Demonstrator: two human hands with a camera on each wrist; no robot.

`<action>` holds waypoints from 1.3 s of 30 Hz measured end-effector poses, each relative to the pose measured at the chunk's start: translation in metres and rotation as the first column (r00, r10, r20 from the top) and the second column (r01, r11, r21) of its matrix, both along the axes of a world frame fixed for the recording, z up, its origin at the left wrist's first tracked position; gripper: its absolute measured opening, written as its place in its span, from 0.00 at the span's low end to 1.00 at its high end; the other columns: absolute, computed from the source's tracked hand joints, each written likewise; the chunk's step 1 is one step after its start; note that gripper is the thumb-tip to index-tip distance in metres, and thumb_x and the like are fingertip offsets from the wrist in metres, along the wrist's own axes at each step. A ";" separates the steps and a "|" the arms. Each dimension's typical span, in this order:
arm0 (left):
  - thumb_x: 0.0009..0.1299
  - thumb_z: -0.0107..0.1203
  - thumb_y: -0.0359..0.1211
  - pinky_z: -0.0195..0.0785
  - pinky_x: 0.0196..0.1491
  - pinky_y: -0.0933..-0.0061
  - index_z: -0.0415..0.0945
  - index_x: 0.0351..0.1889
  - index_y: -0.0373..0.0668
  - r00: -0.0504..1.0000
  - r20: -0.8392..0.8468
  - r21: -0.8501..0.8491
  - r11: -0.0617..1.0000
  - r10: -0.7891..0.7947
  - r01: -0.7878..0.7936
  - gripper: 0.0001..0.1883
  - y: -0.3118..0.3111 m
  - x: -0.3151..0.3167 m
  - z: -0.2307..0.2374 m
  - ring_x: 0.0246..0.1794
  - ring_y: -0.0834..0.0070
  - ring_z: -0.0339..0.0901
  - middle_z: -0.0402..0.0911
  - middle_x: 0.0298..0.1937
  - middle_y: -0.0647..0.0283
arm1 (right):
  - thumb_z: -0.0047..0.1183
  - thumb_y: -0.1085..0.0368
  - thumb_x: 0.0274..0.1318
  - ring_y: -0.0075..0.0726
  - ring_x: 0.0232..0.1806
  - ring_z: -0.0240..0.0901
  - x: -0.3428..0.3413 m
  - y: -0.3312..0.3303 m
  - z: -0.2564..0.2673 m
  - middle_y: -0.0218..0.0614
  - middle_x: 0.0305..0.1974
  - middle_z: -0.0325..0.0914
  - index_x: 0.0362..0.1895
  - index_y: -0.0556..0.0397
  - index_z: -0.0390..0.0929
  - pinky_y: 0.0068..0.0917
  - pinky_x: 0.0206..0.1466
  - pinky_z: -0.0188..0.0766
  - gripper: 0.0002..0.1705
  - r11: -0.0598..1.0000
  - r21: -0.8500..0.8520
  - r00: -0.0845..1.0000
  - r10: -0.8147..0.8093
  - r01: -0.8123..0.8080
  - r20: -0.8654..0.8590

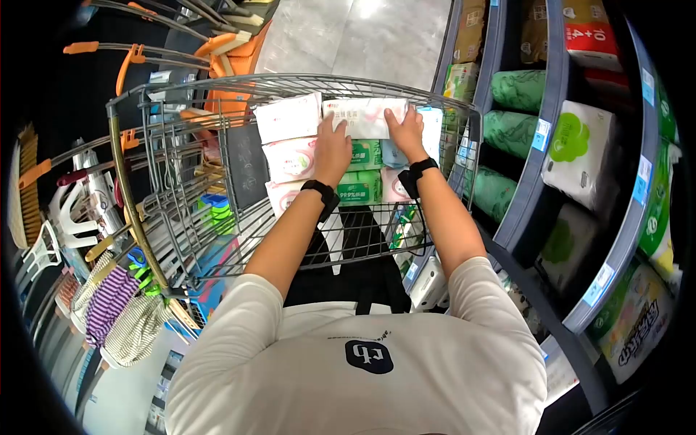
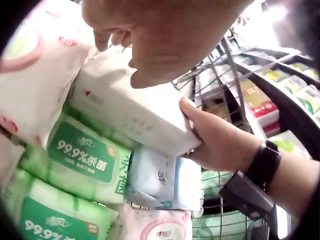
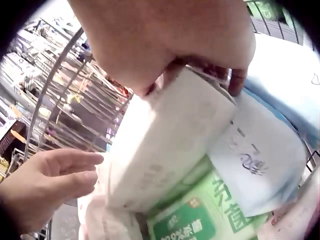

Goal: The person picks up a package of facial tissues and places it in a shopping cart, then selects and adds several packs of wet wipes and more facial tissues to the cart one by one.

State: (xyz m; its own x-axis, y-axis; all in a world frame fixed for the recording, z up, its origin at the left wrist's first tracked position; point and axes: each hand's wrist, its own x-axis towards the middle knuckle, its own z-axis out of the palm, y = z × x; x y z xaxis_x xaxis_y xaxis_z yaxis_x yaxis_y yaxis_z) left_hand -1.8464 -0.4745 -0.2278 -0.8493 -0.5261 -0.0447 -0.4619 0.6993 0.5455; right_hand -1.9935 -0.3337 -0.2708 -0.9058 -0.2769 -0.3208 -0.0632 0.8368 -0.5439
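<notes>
A long white tissue pack (image 1: pixel 366 119) lies crosswise at the far side of the shopping cart, on top of other packs. My right hand (image 1: pixel 407 134) grips its right end, thumb on the near face and fingers over the far edge (image 3: pixel 175 45). Over the pack's left end is my left hand (image 1: pixel 333 151); the right wrist view shows that hand (image 3: pixel 50 182) with fingers fairly straight, beside the pack. Green wipes packs (image 2: pixel 80 165) and a pale blue pack (image 2: pixel 152 172) sit just below it. Pink-and-white packs (image 1: pixel 290 159) are stacked on the left.
The wire cart (image 1: pixel 174 239) surrounds the packs. Brooms and mops with orange fittings (image 1: pixel 80 47) hang along the left. Shelves on the right hold green rolls (image 1: pixel 516 130) and a white tissue bundle (image 1: pixel 578 148). Grey floor (image 1: pixel 348 36) stretches beyond the cart.
</notes>
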 end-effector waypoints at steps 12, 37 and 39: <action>0.68 0.51 0.41 0.71 0.45 0.58 0.77 0.47 0.33 0.913 0.172 0.439 0.858 -0.370 0.266 0.20 -0.073 0.110 0.130 0.43 0.50 0.79 0.81 0.40 0.43 | 0.56 0.56 0.54 0.58 0.49 0.72 0.129 0.098 0.214 0.57 0.44 0.76 0.47 0.59 0.78 0.43 0.53 0.68 0.22 0.977 -0.212 0.995 -0.036 0.015 -0.095; 0.69 0.54 0.31 0.71 0.45 0.66 0.74 0.50 0.36 0.163 -0.361 0.240 0.078 -0.918 0.968 0.14 0.262 0.188 0.290 0.41 0.61 0.77 0.79 0.42 0.51 | 0.56 0.69 0.57 0.26 0.30 0.68 0.582 0.364 0.469 0.34 0.34 0.74 0.52 0.56 0.75 0.23 0.36 0.68 0.17 0.596 -0.629 0.193 -0.784 0.499 -0.590; 0.68 0.55 0.29 0.70 0.44 0.68 0.71 0.56 0.37 0.089 -0.484 0.121 0.034 -0.871 0.992 0.18 0.311 0.195 0.342 0.46 0.62 0.74 0.75 0.46 0.54 | 0.60 0.68 0.54 0.31 0.37 0.71 0.588 0.387 0.484 0.37 0.39 0.73 0.53 0.57 0.73 0.24 0.41 0.69 0.22 0.607 -0.547 0.051 -0.694 0.577 -0.718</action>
